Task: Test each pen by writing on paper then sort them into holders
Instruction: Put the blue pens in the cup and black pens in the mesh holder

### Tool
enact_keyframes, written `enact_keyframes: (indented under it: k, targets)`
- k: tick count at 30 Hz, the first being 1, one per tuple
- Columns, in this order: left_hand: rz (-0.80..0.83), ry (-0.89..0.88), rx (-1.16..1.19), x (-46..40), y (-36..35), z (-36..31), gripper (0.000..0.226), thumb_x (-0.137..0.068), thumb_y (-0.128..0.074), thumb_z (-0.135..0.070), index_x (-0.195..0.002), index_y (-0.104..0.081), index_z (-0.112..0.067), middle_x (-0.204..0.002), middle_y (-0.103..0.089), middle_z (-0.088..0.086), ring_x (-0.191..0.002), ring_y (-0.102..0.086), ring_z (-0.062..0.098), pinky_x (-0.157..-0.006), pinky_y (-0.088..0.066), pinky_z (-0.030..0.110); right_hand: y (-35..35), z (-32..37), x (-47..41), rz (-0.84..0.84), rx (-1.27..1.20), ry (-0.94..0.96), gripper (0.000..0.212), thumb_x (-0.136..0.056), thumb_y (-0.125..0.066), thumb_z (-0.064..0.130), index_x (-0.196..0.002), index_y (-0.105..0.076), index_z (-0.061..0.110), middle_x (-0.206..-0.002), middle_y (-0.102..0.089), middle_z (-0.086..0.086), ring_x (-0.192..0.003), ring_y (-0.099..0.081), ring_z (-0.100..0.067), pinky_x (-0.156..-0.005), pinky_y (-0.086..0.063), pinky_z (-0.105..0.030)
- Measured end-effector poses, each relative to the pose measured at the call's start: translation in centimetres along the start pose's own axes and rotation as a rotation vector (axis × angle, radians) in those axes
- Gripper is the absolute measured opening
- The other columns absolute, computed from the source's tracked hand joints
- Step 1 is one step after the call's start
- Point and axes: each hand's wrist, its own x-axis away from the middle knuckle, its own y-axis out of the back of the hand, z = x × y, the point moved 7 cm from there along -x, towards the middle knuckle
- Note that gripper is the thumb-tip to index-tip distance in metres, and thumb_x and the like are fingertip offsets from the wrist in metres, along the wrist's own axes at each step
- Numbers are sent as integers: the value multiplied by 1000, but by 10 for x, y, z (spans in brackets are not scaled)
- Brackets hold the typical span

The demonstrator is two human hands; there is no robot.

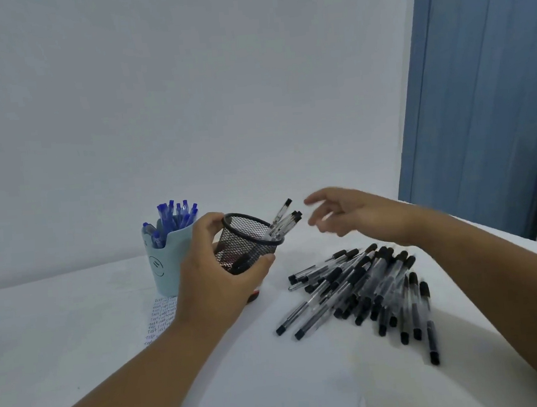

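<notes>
While the left hand (214,271) grips the mesh holder (247,242), the right hand (354,214) hovers — fingers loosely spread, holding nothing.

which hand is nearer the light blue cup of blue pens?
Left. The left hand grips the black mesh holder right beside the light blue cup, overlapping its right edge in this view. The right hand hovers open, well right of both holders.
</notes>
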Motion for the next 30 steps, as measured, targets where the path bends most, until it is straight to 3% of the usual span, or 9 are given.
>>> enact_keyframes:
  k: [5, 8, 12, 15, 20, 22, 24, 26, 30]
  targets:
    - [-13, 15, 12, -2, 0, 3, 72, -68, -91, -31, -123, -45, -38, -127, -61, -16, -102, -68, 9, -85, -59, 31, -30, -18, 13, 292, 284, -99, 75, -73, -71, 71, -141, -47, 49, -146, -45, 28, -139, -38, 0, -120, -28, -39]
    - [-12, 10, -1, -2, 0, 2, 72, -68, -92, -31, -121, -44, -39, -126, -62, -17, -100, -69, 7, -84, -59, 30, -37, -4, 9, 285, 386, -49, 69, -61, -70, 82, -125, -55, 60, -143, -43, 32, -138, -36, 2, -119, -28, -40]
    - [-15, 8, 8, 0, 0, 0, 72, -68, -91, -27, -122, -45, -35, -126, -62, -17, -97, -69, 5, -83, -58, 26, -56, 20, 12, 302, 413, 134, 33, -75, -76, 61, -105, -73, 46, -121, -58, 29, -119, -50, 8, -110, -39, -33]
    - [-12, 13, 29, 0, 0, -1, 71, -69, -91, -25, -124, -45, -33, -127, -62, -16, -98, -69, 4, -82, -58, 24, -68, 26, 19, 314, 426, 171, 14, -83, -77, 45, -93, -78, 36, -116, -61, 25, -111, -53, 9, -104, -41, -24]
    - [-9, 15, 43, 1, 1, -1, 71, -69, -91, -26, -123, -45, -34, -128, -62, -16, -100, -69, 8, -84, -58, 29, -61, 29, 15, 185, 396, 232, 4, -87, -76, 33, -88, -74, 29, -103, -68, 18, -100, -60, 3, -93, -46, -24]
    - [-15, 21, 43, 1, 2, -1, 71, -69, -91, -26, -122, -45, -34, -128, -61, -17, -99, -69, 7, -85, -58, 29, -50, 31, 13, 90, 372, 234, 1, -92, -71, 26, -92, -72, 26, -94, -70, 17, -88, -61, 6, -79, -44, -17]
    - [-21, 29, 51, 1, 3, 0, 71, -69, -91, -26, -122, -45, -34, -129, -61, -17, -100, -68, 6, -86, -58, 30, -37, 34, 15, 5, 323, 235, 7, -95, -66, 20, -99, -71, 25, -86, -69, 17, -73, -58, 5, -67, -40, -11]
    - [-23, 34, 57, 1, 3, 1, 71, -69, -92, -27, -122, -45, -34, -129, -61, -16, -101, -68, 7, -85, -58, 31, -30, 37, 23, 6, 302, 226, 17, -94, -68, 28, -110, -69, 33, -88, -66, 19, -73, -56, 2, -67, -43, -13]
    - [-19, 34, 61, 2, 4, 1, 71, -69, -91, -27, -122, -45, -34, -129, -61, -15, -100, -69, 7, -83, -57, 28, -50, 32, 34, 215, 456, 145, 43, -71, -86, 50, -110, -70, 37, -106, -66, 23, -104, -58, 1, -94, -48, -25]
